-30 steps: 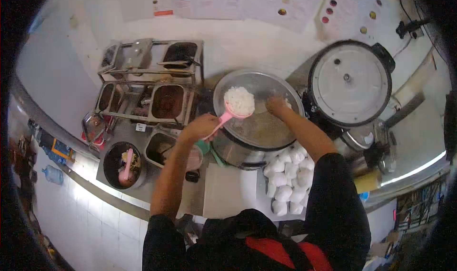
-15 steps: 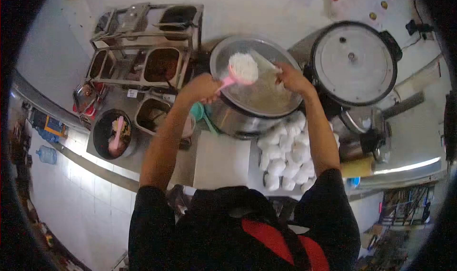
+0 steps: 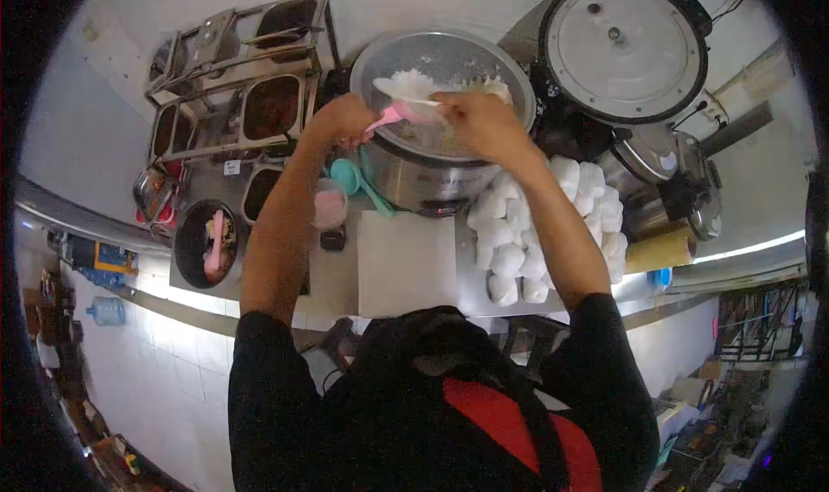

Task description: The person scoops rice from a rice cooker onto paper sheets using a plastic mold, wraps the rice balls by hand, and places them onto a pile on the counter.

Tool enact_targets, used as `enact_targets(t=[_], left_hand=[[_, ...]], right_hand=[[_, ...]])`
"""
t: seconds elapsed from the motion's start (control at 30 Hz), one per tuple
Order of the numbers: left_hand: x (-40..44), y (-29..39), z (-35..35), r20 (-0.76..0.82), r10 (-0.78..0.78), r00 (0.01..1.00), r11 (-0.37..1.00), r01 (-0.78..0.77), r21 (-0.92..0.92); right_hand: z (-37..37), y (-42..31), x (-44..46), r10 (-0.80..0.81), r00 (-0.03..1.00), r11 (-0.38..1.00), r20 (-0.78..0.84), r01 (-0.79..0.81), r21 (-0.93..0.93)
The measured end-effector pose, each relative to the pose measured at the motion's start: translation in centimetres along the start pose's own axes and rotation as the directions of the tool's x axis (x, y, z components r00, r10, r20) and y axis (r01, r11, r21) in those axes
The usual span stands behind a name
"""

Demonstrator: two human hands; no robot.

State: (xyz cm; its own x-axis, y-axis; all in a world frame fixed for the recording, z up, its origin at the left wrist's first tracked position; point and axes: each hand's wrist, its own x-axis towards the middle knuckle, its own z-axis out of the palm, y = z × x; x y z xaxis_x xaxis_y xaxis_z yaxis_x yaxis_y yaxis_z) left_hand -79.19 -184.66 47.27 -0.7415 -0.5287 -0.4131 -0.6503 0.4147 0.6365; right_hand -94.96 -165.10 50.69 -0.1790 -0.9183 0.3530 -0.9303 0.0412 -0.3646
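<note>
My left hand (image 3: 348, 120) is closed round the handle of a pink scoop (image 3: 394, 114) over the near left part of a large rice cooker (image 3: 414, 181). White rice (image 3: 410, 82) is heaped at the scoop. In my right hand (image 3: 484, 125) is a white rice paddle (image 3: 410, 96), its blade tilted across the rice and hiding most of the scoop's cup. More rice clings to the inner wall of the cooker. Just below my left forearm lie a teal scoop (image 3: 345, 177) and a clear cup with something pink (image 3: 329, 207).
Several white rounded bundles (image 3: 518, 233) are piled at right, beside a white board (image 3: 406, 263). A round cooker lid (image 3: 622, 69) stands open behind. Metal food pans (image 3: 272, 109) and a black bowl (image 3: 205, 243) with a pink spoon are at left.
My right hand has moved left, bringing the paddle from the cooker's middle onto the rice at the scoop. My left hand still grips the scoop; the camera view has shifted.
</note>
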Motion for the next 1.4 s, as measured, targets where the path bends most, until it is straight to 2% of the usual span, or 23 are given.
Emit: enact_targets(t=[0.03, 0.1, 0.2, 0.3, 0.37, 0.4, 0.43, 0.53, 0.57, 0.6, 0.63, 0.73, 0.77, 0.87, 0.97, 1.07, 1.13, 1.2, 1.23, 1.3, 1.33, 1.37, 1.4], left_hand=[[-0.7, 0.1, 0.3, -0.055, 0.122, 0.991, 0.992, -0.12, 0.042], [0.7, -0.9, 0.5, 0.016, 0.198, 0.98, 0.965, -0.198, 0.172], [1.6, -2.1, 0.9, -0.008, 0.217, 0.976, 0.96, -0.212, 0.182], [1.4, -2.4, 1.5, -0.03, 0.237, 0.971, 0.961, -0.229, 0.154], [1.1, -2.2, 2.1, -0.084, 0.212, 0.974, 0.977, -0.212, 0.015], [0.1, -2.0, 2.5, -0.141, 0.155, 0.978, 0.976, -0.174, -0.134], [-0.7, -1.8, 3.0, -0.186, 0.09, 0.978, 0.949, -0.141, -0.281], [-0.5, -2.8, 3.1, -0.134, 0.078, 0.988, 0.959, -0.111, -0.261], [-2.0, -1.6, 3.2, -0.146, -0.035, 0.989, 0.893, -0.035, -0.449], [-2.7, -0.7, 3.0, -0.144, -0.045, 0.989, 0.891, -0.026, -0.453], [-3.4, -0.1, 2.9, -0.14, -0.059, 0.988, 0.888, -0.012, -0.459], [-2.4, -0.9, 3.6, -0.167, -0.067, 0.984, 0.895, -0.015, -0.446], [-2.3, -1.0, 3.8, -0.189, -0.062, 0.98, 0.898, -0.027, -0.438], [-2.5, -0.4, 4.0, -0.221, -0.073, 0.973, 0.928, -0.015, -0.373], [-3.0, 0.4, 3.9, -0.156, -0.122, 0.98, 0.928, 0.057, -0.367], [-3.0, 0.7, 4.0, -0.215, 0.002, 0.977, 0.999, -0.012, -0.045], [-2.5, -0.6, 4.6, -0.283, 0.28, 0.917, 0.915, -0.167, 0.366], [-2.5, 0.2, 4.3, -0.331, -0.015, 0.943, 0.999, 0.005, -0.033], [-3.0, 0.7, 3.8, -0.291, -0.013, 0.956, 0.998, -0.006, -0.064], [-4.8, 1.9, 3.1, -0.197, -0.006, 0.98, 0.992, -0.02, -0.127], [-4.2, 2.0, 3.2, -0.22, -0.022, 0.975, 0.988, -0.012, -0.154], [-3.6, 1.6, 3.7, -0.233, -0.045, 0.971, 0.983, 0.002, -0.182], [-3.4, 1.3, 4.0, -0.244, -0.071, 0.967, 0.978, 0.02, -0.208]], right_hand=[[0.4, -0.5, 0.2, 0.065, 0.996, 0.996, 0.059, -0.061, -0.062], [0.5, -0.7, 1.7, 0.2, 0.967, 0.966, 0.157, -0.168, -0.197], [2.3, 4.0, 2.8, 0.081, 0.981, 0.951, 0.179, -0.022, -0.308], [3.1, -0.3, -0.2, 0.251, 0.958, 0.937, 0.136, -0.206, -0.282], [4.2, 0.6, -0.1, 0.234, 0.961, 0.93, 0.147, -0.177, -0.322], [4.5, 0.9, -0.1, 0.225, 0.962, 0.927, 0.154, -0.162, -0.339], [3.9, 1.5, 0.0, 0.203, 0.97, 0.95, 0.135, -0.161, -0.267], [-0.6, 1.1, 0.5, 0.18, 0.983, 0.979, 0.044, -0.174, -0.101], [-1.4, -0.5, -1.2, 0.197, 0.98, 0.978, 0.038, -0.194, -0.07], [-1.5, -1.8, -2.7, 0.211, 0.977, 0.977, 0.042, -0.209, -0.039], [0.7, -1.2, -3.7, 0.056, 0.997, 0.988, -0.047, -0.062, -0.138], [1.7, -1.3, -3.1, 0.3, 0.954, 0.948, 0.015, -0.297, -0.112], [1.9, -1.2, -2.8, 0.286, 0.958, 0.951, 0.0, -0.284, -0.121], [2.5, 0.3, -0.8, 0.253, 0.966, 0.954, -0.042, -0.257, -0.155], [3.8, 3.0, 1.1, 0.215, 0.976, 0.956, -0.044, -0.219, -0.194], [4.6, 3.3, 1.9, 0.116, 0.992, 0.971, -0.042, -0.122, -0.208], [5.0, 0.9, 0.0, 0.093, 0.996, 0.969, -0.015, -0.094, -0.227], [2.4, -0.3, -0.6, 0.139, 0.989, 0.985, 0.043, -0.133, -0.108], [1.1, -0.4, -0.6, 0.155, 0.985, 0.987, 0.069, -0.152, -0.048], [-1.0, 2.2, 0.7, 0.136, 0.982, 0.975, 0.131, -0.11, -0.191], [-1.9, 3.2, 1.3, 0.129, 0.978, 0.961, 0.162, -0.083, -0.264], [-1.5, 2.1, 1.2, 0.202, 0.977, 0.956, 0.067, -0.181, -0.233], [0.1, 1.4, 0.5, 0.18, 0.982, 0.962, 0.053, -0.165, -0.216]])
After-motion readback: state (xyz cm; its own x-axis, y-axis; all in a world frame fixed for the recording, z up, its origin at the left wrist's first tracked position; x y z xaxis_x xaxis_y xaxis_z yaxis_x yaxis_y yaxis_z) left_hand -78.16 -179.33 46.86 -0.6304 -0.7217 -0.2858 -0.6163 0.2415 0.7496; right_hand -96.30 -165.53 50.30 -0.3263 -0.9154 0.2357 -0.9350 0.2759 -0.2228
